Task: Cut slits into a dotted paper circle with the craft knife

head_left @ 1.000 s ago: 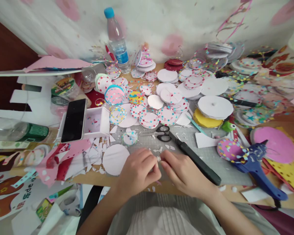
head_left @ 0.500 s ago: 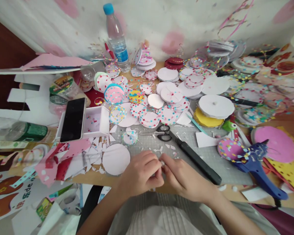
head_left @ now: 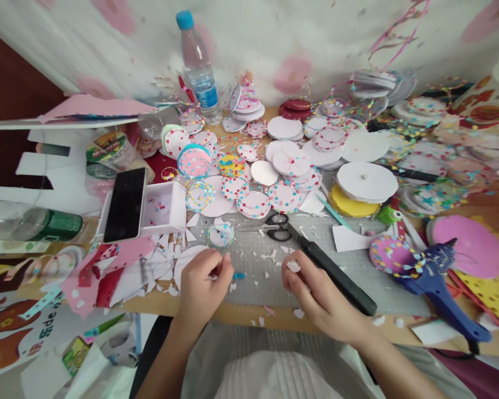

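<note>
My left hand (head_left: 203,282) is closed in a loose pinch above the near edge of the cutting mat; whatever its fingertips may hold is hidden. It partly covers a white paper disc (head_left: 183,268), and a small blue bit (head_left: 238,275) lies just right of its fingers. My right hand (head_left: 318,293) is closed too, with a small white scrap (head_left: 293,267) at its curled fingers. Alongside the right hand lies a long black-handled tool (head_left: 336,271). Black-handled scissors (head_left: 278,226) rest farther off, near a small disc trimmed with coloured confetti (head_left: 220,235).
Several decorated discs (head_left: 253,203) crowd the back of the grey cutting mat (head_left: 249,299). A water bottle (head_left: 200,72) stands behind them. On the left, a phone (head_left: 125,205) leans over a white box (head_left: 177,208). At right lies a blue glue gun (head_left: 438,288). White scraps litter the mat.
My hands have come apart from being together at the middle, the left going left and the right going right. The white bit that was between them now shows at my right fingers.
</note>
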{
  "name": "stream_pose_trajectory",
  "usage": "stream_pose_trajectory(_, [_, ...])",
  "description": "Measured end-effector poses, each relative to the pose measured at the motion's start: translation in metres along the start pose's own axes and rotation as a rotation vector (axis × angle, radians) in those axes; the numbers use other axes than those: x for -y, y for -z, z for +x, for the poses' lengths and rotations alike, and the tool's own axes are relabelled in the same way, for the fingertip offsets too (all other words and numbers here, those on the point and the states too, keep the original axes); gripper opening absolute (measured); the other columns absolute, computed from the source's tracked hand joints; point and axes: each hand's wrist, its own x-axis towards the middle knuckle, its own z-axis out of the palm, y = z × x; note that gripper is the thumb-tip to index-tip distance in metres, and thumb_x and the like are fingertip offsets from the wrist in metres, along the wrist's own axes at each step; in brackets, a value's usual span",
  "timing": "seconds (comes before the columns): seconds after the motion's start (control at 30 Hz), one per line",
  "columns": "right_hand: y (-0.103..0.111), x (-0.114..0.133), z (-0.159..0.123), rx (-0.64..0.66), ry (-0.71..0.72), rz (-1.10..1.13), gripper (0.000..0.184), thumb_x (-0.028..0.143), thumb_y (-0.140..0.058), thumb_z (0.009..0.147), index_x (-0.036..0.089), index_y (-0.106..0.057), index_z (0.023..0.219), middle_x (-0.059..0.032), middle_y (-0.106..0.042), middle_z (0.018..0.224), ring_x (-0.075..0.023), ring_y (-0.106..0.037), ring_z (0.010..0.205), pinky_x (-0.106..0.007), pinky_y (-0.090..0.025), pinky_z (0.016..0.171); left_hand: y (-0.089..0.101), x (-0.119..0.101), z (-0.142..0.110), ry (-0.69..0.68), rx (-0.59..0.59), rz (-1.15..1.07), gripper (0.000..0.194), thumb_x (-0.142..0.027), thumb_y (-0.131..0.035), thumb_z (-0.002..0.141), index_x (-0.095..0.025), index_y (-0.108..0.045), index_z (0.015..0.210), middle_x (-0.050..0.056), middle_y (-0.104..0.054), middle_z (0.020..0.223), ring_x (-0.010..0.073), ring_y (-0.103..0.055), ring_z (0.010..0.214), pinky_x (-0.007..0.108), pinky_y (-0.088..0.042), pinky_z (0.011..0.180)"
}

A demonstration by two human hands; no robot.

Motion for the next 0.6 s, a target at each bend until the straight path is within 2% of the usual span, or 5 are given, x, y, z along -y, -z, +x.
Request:
stream_pose_trajectory(0.1, [-0.002, -0.002, 0.0, 0.013, 0.007, -0.077, 0.014, 0.027, -0.028, 0.101, 0.025, -0.036, 0.089, 0.008, -0.036, 0.061, -0.0141, -0.038, 0.049, -0.026, -0.031, 0.049, -0.003, 0.0, -0.002, 0.014, -0.018, -0.014, 0.016, -0.007, -0.049, 0.083, -0.018, -0.054, 0.073, 0.001, -0.054, 0.075, 0.0124, -0.05, 0.07, 0.024, -0.042, 0.067])
stream_pose_trajectory(0.2, [-0.007, -0.004, 0.001, -0.003, 0.06, -0.201, 0.013, 0.023, -0.03, 0.1, 0.024, -0.037, 0.088, 0.0091, -0.036, 0.058, -0.0131, -0.041, 0.044, -0.026, -0.029, 0.046, -0.008, -0.013, -0.006, -0.017, 0.02, -0.129, 0.03, -0.001, -0.045, 0.082, -0.018, -0.058, 0.103, 0.004, -0.06, 0.096, 0.0145, -0.057, 0.087, 0.026, -0.046, 0.079])
stream_pose_trajectory(0.33, [-0.014, -0.007, 0.005, -0.075, 0.193, -0.404, 0.01, 0.02, -0.034, 0.097, 0.022, -0.04, 0.089, 0.0021, -0.053, 0.063, -0.0164, -0.053, 0.051, -0.027, -0.034, 0.05, -0.02, -0.034, -0.011, 0.011, 0.169, -0.351, 0.015, -0.013, -0.057, 0.087, -0.02, -0.058, 0.1, 0.001, -0.061, 0.088, 0.0126, -0.057, 0.08, 0.023, -0.048, 0.074])
stream_pose_trajectory(0.43, [-0.017, -0.008, 0.006, -0.088, 0.221, -0.429, 0.009, 0.019, -0.037, 0.094, 0.022, -0.042, 0.087, -0.0034, -0.06, 0.069, -0.0197, -0.057, 0.057, -0.028, -0.036, 0.052, -0.029, -0.04, -0.013, 0.051, 0.188, -0.409, 0.009, -0.018, -0.063, 0.086, -0.02, -0.059, 0.093, -0.001, -0.06, 0.082, 0.011, -0.057, 0.075, 0.021, -0.048, 0.072])
stream_pose_trajectory(0.6, [-0.013, -0.004, 0.004, -0.077, 0.175, -0.33, 0.009, 0.013, -0.038, 0.094, 0.02, -0.043, 0.097, 0.0007, -0.059, 0.069, -0.0144, -0.056, 0.055, -0.024, -0.037, 0.051, -0.029, -0.036, -0.013, 0.185, 0.228, -0.605, 0.007, -0.018, -0.06, 0.089, -0.021, -0.063, 0.094, 0.001, -0.063, 0.092, 0.0118, -0.061, 0.084, 0.021, -0.052, 0.078])
